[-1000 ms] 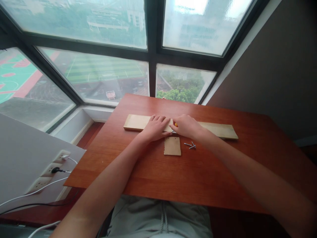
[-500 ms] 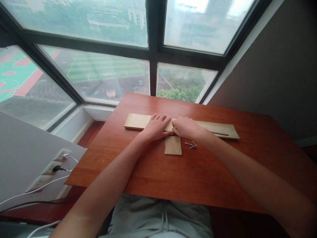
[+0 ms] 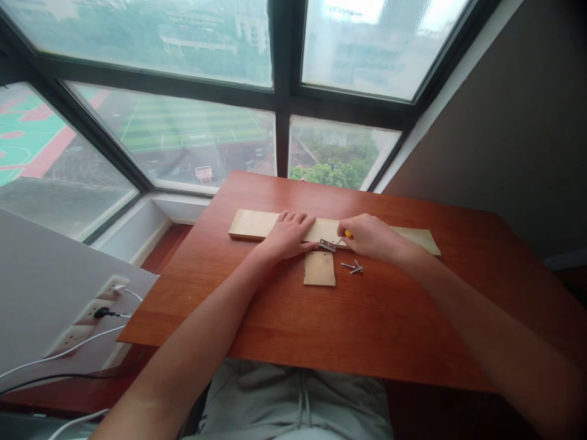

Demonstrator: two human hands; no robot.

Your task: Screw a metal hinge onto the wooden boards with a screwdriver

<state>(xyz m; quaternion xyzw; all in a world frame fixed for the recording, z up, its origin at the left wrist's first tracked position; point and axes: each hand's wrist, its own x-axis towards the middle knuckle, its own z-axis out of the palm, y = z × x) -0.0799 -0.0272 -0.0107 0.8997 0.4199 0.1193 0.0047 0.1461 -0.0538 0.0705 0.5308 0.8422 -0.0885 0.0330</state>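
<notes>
My left hand [image 3: 291, 233] lies flat on the long pale wooden board [image 3: 251, 223], fingers stretched out, thumb at its front edge. Beside the thumb a small metal hinge [image 3: 327, 245] sits at the board's front edge. My right hand [image 3: 367, 235] is closed around a yellow-handled tool [image 3: 349, 234] with a thin metal shaft; most of its handle is hidden in the fist. The shaft points down-left, near the hinge. Just in front lies a small square wooden piece [image 3: 320, 269] with two small holes near its far edge.
Several loose screws [image 3: 355, 267] lie right of the small wooden piece. The reddish-brown table [image 3: 275, 324] reaches to the large window [image 3: 192, 131]. At the left, wall sockets [image 3: 89, 310] hold plugs with cables.
My right hand has moved to the right, away from my left thumb, with the yellow-handled tool, so the hinge shows. A dark thin rod on the board is now covered by my right arm.
</notes>
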